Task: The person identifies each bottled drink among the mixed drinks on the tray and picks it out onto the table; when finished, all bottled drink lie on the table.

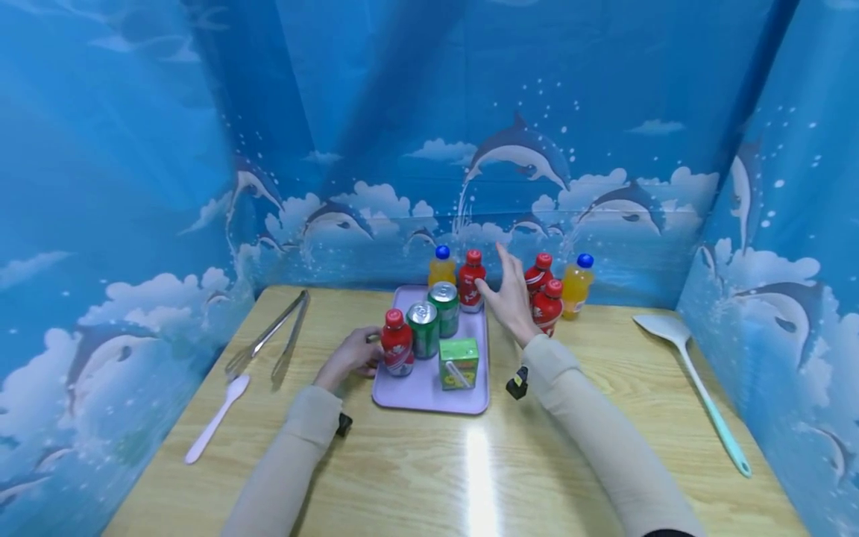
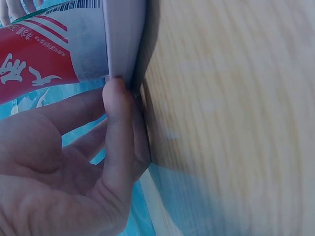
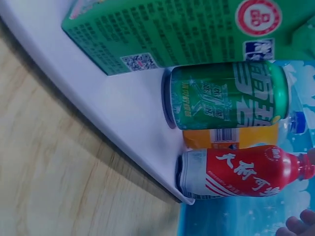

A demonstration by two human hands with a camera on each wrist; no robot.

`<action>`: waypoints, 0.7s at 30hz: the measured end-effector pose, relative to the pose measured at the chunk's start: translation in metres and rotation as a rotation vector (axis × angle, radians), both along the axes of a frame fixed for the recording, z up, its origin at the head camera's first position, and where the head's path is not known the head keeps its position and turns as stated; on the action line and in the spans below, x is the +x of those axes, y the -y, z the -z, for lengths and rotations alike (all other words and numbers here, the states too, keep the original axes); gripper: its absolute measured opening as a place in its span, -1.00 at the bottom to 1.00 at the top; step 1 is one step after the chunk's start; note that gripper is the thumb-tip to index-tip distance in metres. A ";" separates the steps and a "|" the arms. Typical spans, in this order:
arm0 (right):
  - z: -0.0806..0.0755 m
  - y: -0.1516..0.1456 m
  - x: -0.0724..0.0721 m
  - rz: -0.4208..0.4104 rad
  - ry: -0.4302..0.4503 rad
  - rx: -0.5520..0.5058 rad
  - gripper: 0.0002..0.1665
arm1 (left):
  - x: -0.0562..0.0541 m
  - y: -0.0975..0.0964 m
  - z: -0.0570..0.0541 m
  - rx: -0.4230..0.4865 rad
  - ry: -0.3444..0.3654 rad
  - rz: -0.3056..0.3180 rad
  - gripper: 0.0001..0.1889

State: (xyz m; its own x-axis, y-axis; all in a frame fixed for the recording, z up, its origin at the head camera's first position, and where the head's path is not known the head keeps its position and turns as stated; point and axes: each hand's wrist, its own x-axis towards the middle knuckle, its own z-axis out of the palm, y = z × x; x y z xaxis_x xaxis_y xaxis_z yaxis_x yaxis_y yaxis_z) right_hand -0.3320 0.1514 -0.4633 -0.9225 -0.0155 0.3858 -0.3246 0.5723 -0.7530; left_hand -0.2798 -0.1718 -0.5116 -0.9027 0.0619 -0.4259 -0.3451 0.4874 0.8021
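Observation:
On the lilac tray stand a red cola bottle at the left, two green cans, a green drink carton, another red cola bottle and an orange drink bottle. My left hand grips the tray's left edge beside the near cola bottle. In the left wrist view, bent fingers meet the rim, with some fingertips hidden. My right hand hovers near the back right of the tray, fingers spread, holding nothing. Only its fingertips show in the right wrist view.
Right of the tray stand two more red cola bottles and an orange drink bottle. Metal tongs and a pale pink spoon lie at the left. A long-handled spatula lies at the right. Dolphin-print curtains enclose the wooden table.

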 end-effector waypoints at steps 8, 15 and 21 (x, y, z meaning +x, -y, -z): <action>0.008 0.004 -0.015 -0.012 0.053 0.031 0.01 | -0.001 -0.001 -0.001 -0.013 0.015 -0.014 -0.33; 0.017 0.005 -0.021 -0.018 0.092 0.063 0.05 | 0.000 -0.001 -0.002 -0.037 0.020 -0.012 -0.33; 0.022 0.005 -0.026 -0.022 0.130 0.075 0.07 | -0.001 -0.001 -0.001 -0.042 0.018 -0.015 -0.34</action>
